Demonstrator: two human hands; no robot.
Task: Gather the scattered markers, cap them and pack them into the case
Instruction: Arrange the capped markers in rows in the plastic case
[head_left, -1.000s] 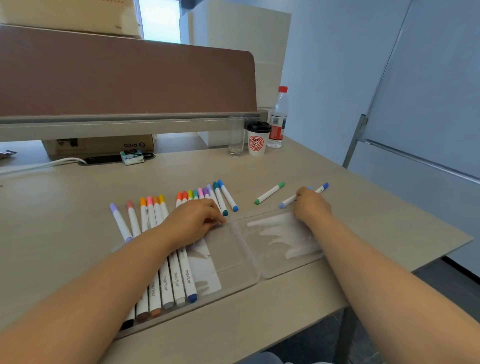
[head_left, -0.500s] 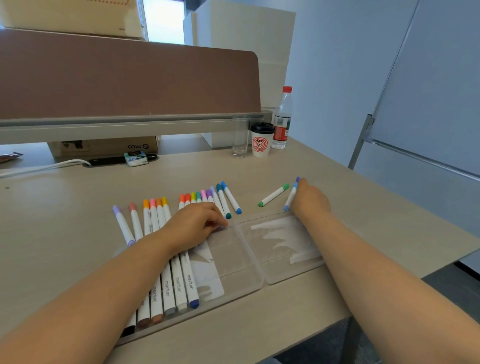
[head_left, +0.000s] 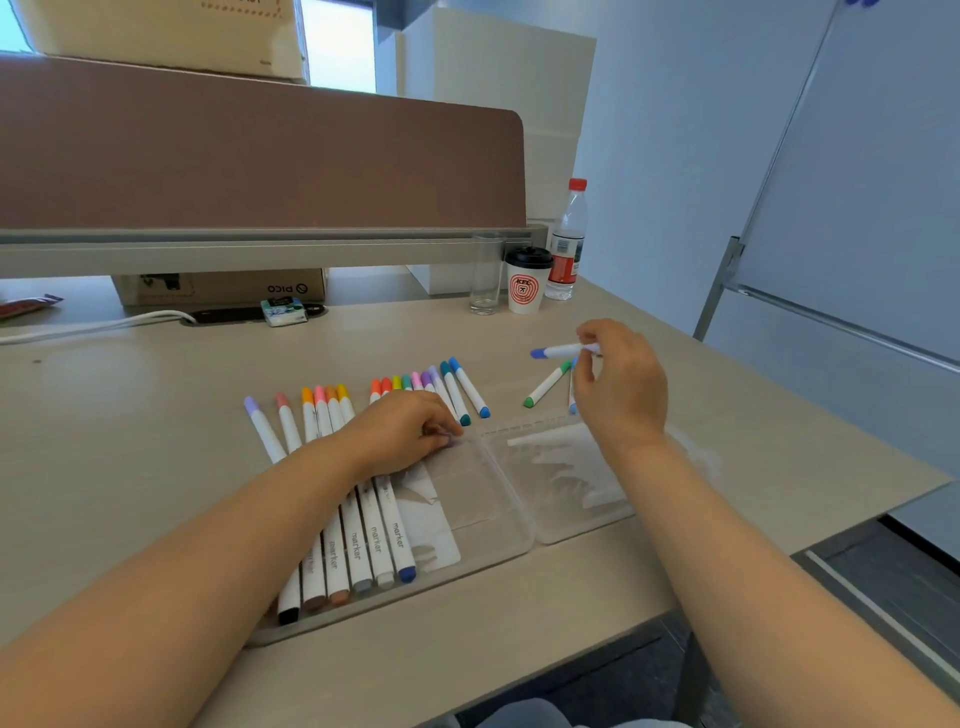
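While the grip of the right hand (head_left: 621, 384) pinches a blue-capped marker (head_left: 558, 352) near the table's (head_left: 130, 415) right edge, left hand (head_left: 400, 434) on markers (head_left: 363, 540) in clear case (head_left: 493, 504), grip unclear.

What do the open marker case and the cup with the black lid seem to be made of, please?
The marker case looks like clear, slightly frosted plastic: the desk shows through it and its walls catch soft glare. The cup looks like matte white paper with a red print; its black lid is probably plastic, with a faint sheen.
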